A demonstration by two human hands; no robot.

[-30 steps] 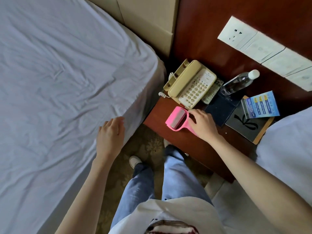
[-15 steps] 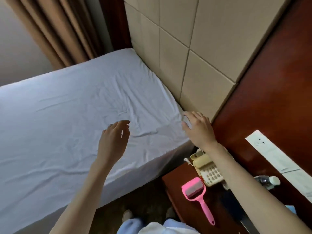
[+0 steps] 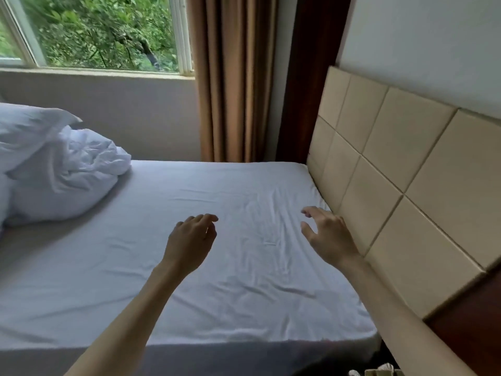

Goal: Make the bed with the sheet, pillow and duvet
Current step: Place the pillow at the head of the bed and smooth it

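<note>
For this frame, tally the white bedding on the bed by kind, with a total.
Sheet: 1, spread over the mattress, lightly wrinkled.
Duvet: 1, bunched in a heap at the left.
Pillow: 1, behind the duvet heap, partly hidden.
Total: 3.
Left hand and right hand are held above the sheet, holding nothing.

Sheet (image 3: 217, 267) white matt creased cloth; headboard (image 3: 406, 185) smooth padded panels.

Both your bare forearms reach forward side by side; your left hand (image 3: 189, 241) hangs with fingers loosely curled, holding nothing, while your right hand (image 3: 329, 234) is spread, fingers relaxed, thumb apart
</note>
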